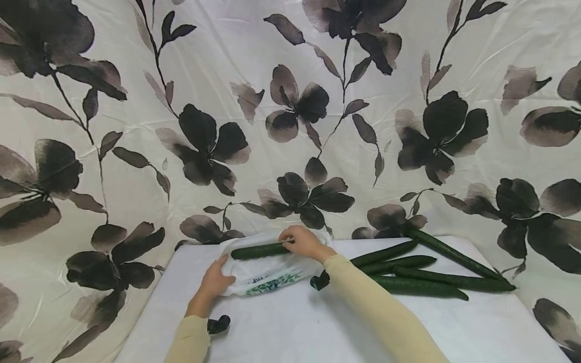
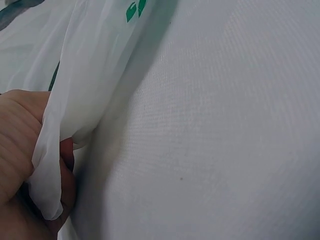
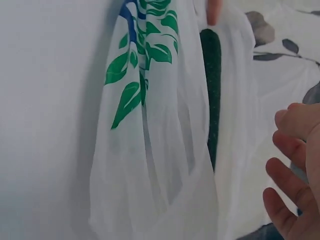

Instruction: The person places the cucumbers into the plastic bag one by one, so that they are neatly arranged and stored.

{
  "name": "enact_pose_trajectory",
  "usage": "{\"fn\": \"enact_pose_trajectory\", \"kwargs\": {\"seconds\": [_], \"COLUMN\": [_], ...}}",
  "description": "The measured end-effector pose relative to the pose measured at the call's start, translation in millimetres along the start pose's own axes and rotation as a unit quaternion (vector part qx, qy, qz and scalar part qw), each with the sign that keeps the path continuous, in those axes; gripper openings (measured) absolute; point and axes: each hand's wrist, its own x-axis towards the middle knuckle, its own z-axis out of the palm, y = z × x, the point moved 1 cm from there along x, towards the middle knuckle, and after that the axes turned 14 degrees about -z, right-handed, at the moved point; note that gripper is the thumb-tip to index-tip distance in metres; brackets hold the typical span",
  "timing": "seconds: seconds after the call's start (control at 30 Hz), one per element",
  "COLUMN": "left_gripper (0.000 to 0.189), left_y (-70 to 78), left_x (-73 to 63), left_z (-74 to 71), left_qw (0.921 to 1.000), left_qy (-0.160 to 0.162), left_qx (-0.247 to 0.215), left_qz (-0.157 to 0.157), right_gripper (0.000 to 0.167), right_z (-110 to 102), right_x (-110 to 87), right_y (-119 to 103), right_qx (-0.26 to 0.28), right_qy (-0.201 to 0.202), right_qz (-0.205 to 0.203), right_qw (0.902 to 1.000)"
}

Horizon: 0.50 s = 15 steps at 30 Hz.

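Observation:
A white plastic bag (image 1: pixel 268 286) with green leaf print lies at the far part of the table, its mouth spread. Inside it, one long cucumber (image 1: pixel 258 251) shows through the opening. My left hand (image 1: pixel 213 278) grips the bag's left edge, the film (image 2: pixel 52 165) between thumb and fingers. Over the cucumber's right end in the head view is my right hand (image 1: pixel 305 244). The right wrist view shows that hand's fingers (image 3: pixel 287 180) loosely bent, with nothing between them, apart from the cucumber (image 3: pixel 213 95). Folds of the bag hide the cucumber's lower part there.
Several more cucumbers (image 1: pixel 419 287) lie in a loose, partly crossed group on the right of the white table (image 1: pixel 281 333). A floral cloth (image 1: pixel 290 151) hangs behind the table's back edge. The right forearm (image 1: pixel 381 307) passes in front of some cucumbers.

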Motion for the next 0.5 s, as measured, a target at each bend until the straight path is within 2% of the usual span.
{"fn": "enact_pose_trajectory", "kwargs": {"seconds": [0.23,0.37,0.5], "left_gripper": [0.079,0.078,0.078], "left_y": [-9.8,-5.6,-3.8], "left_x": [-0.6,-0.5,2.6], "left_z": [2.5,0.9,-0.6], "left_qw": [1.0,1.0,1.0], "left_qy": [-0.007,-0.004,-0.002], "left_qx": [0.002,-0.003,0.002], "left_qz": [-0.006,0.0,0.001], "right_gripper": [0.015,0.016,0.017], "right_z": [-23.2,-42.5,-58.4], "right_x": [-38.5,-66.8,-95.5], "right_y": [-18.0,-22.4,-21.6], "right_qx": [-0.03,-0.044,-0.05], "right_qy": [-0.061,-0.073,-0.073], "right_qz": [-0.026,-0.019,0.004], "right_qw": [0.9974,0.9961,0.996]}}
